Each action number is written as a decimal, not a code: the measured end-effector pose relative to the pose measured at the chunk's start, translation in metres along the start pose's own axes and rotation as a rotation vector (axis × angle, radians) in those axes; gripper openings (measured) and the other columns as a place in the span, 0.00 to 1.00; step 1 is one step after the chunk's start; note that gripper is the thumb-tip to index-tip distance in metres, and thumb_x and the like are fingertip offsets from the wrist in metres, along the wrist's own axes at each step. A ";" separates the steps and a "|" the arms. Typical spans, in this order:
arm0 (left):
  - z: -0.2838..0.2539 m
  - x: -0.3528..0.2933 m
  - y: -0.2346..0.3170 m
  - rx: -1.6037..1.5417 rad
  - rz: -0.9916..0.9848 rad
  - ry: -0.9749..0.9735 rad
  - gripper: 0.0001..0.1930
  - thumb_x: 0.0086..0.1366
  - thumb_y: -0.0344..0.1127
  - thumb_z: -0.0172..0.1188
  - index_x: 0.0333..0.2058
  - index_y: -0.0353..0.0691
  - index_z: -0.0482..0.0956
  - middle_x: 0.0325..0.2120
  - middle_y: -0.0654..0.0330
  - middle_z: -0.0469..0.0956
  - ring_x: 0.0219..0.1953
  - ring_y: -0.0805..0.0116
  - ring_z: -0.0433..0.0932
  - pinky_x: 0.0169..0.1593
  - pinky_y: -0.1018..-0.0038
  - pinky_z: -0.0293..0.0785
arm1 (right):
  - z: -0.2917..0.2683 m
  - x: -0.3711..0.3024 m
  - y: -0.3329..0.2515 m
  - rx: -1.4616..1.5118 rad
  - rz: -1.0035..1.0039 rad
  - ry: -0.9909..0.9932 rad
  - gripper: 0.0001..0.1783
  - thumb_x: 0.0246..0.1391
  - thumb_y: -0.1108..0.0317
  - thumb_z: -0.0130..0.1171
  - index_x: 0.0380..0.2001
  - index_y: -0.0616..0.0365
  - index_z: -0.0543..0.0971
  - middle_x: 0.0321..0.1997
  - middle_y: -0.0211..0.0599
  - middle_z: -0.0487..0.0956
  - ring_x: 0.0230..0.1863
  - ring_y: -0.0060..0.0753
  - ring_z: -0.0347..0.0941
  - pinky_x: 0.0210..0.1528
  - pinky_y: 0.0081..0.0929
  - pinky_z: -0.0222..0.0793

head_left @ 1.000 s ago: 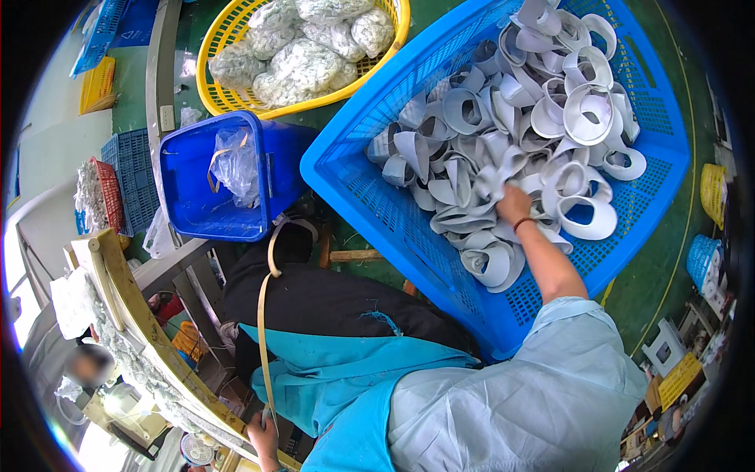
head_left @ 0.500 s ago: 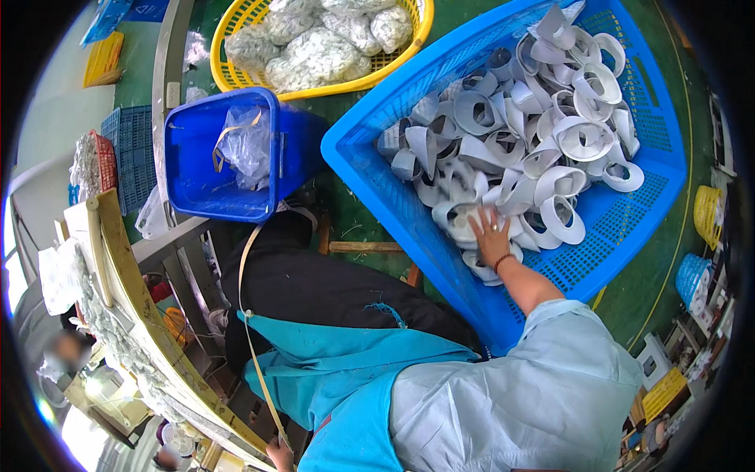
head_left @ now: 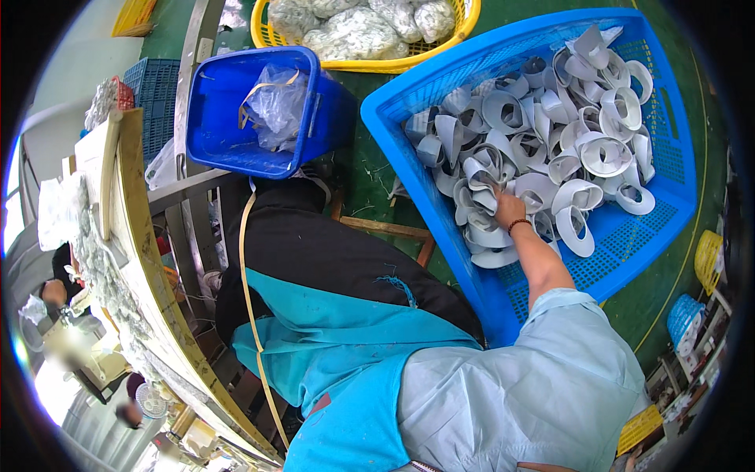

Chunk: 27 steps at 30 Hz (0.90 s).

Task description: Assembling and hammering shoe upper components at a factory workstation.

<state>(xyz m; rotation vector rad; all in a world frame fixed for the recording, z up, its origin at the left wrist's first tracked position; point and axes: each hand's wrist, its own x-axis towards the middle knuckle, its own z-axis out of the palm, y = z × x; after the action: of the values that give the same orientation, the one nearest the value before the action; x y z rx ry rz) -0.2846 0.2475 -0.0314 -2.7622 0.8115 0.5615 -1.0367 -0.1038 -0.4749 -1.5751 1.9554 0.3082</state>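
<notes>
Green workshop floor (head_left: 370, 177) is partly covered by a big blue slotted plastic basket (head_left: 629, 236), and piled inside it are loads of white collar-shaped loops (head_left: 536, 187). They'd be guessed as light, bendy but kinda springy, probably easily creased, so best gripped by the band edge. Right hand (head_left: 510, 208) is sunk among the near ones, fingertips hidden, so whether anything's pinched can't be told. Left hand isn't shown.

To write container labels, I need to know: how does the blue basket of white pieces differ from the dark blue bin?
The blue basket is larger than the dark blue bin. The basket has perforated walls; the bin's look solid. The basket holds many white curved pieces; the bin holds crumpled clear plastic. Both are open-topped.
</notes>
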 end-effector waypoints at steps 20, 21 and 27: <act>0.123 0.079 0.067 -0.480 0.087 -0.023 0.30 0.55 0.33 0.62 0.55 0.27 0.66 0.49 0.45 0.73 0.46 0.59 0.75 0.50 0.67 0.71 | -0.229 -0.095 -0.016 0.799 0.048 0.341 0.13 0.42 0.75 0.61 0.36 0.66 0.81 0.32 0.35 0.82 0.32 0.26 0.77 0.37 0.25 0.72; 0.122 0.086 0.068 -0.472 0.085 -0.031 0.30 0.55 0.33 0.61 0.56 0.27 0.66 0.50 0.44 0.72 0.46 0.59 0.75 0.50 0.68 0.71 | -0.240 -0.101 -0.025 0.826 0.013 0.416 0.12 0.44 0.75 0.59 0.35 0.66 0.81 0.30 0.32 0.81 0.29 0.23 0.75 0.34 0.24 0.71; 0.085 0.076 0.163 -0.658 0.267 0.019 0.31 0.56 0.32 0.59 0.58 0.27 0.63 0.54 0.48 0.70 0.52 0.58 0.72 0.55 0.67 0.68 | -0.290 -0.122 -0.020 0.885 0.023 0.516 0.12 0.47 0.70 0.62 0.36 0.64 0.82 0.33 0.32 0.82 0.33 0.22 0.75 0.35 0.24 0.70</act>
<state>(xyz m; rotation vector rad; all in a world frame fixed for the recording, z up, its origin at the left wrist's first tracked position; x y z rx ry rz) -0.3412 0.1014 -0.1543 -3.2555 1.1872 1.0090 -1.0932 -0.1645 -0.1703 -1.0736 2.0196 -0.9263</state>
